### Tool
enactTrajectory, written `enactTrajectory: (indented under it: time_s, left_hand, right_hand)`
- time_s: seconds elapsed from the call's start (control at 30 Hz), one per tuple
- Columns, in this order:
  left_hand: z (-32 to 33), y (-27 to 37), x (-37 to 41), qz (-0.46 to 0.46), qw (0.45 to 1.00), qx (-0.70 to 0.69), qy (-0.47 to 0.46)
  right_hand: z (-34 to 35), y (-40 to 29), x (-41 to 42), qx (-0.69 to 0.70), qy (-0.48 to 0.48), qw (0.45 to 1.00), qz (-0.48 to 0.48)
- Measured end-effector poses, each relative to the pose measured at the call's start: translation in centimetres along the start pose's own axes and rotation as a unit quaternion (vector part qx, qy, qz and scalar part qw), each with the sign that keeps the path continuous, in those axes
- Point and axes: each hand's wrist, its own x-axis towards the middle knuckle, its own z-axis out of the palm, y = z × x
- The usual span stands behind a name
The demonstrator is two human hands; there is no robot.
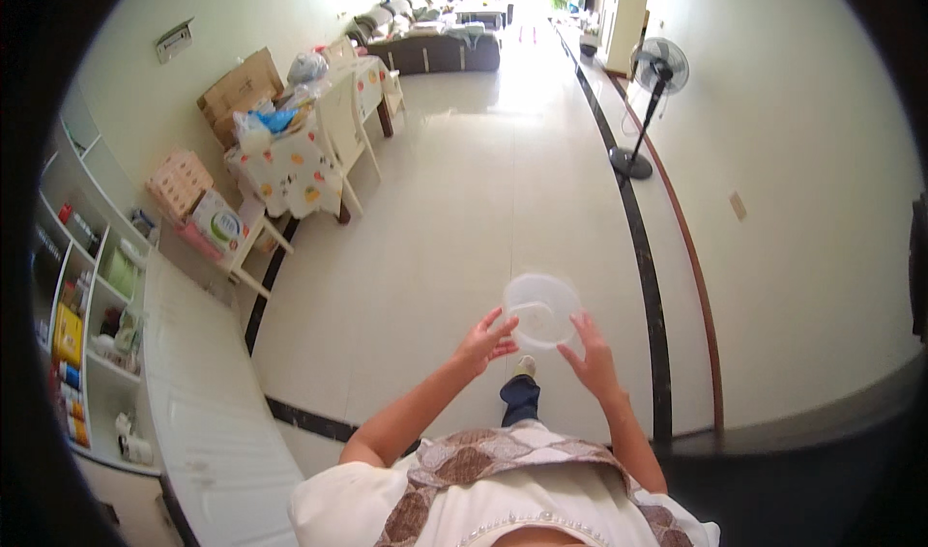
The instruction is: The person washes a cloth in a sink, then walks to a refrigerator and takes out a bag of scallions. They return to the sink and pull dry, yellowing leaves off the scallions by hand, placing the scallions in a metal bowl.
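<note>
A round, translucent plastic bowl (542, 295) is held out in front of my body, its outline a little blurred. My left hand (487, 342) grips it at the left side, thumb against the wall and the other fingers spread lower down. On the opposite side, the fingertips of my right hand (593, 357) press its rim. No contents can be made out in the bowl. Below the hands one foot (525, 366) shows on the pale tiled floor (435, 257), under a dark trouser leg.
A standing fan (658, 76) is by the right wall. Along the left are a shelf unit (109, 373) with small goods, a chair (250, 246) carrying boxes, and a cluttered dining table (290, 174) with a chair beside it. A sofa (435, 53) lies far ahead.
</note>
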Motion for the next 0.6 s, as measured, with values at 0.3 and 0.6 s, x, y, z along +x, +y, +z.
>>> enactTrajectory:
  time_s: [0.3, 0.6]
  left_hand:
    - [-1.0, 15.8, 22.7, 0.028, 0.995, -0.079, 0.054]
    - [-2.4, 29.8, 44.5, 0.113, 0.984, -0.085, 0.104]
  right_hand:
    - [3.1, 9.6, 30.2, 0.045, -0.066, 0.996, -0.033]
    - [9.0, 21.2, 57.0, 0.062, -0.107, 0.989, -0.083]
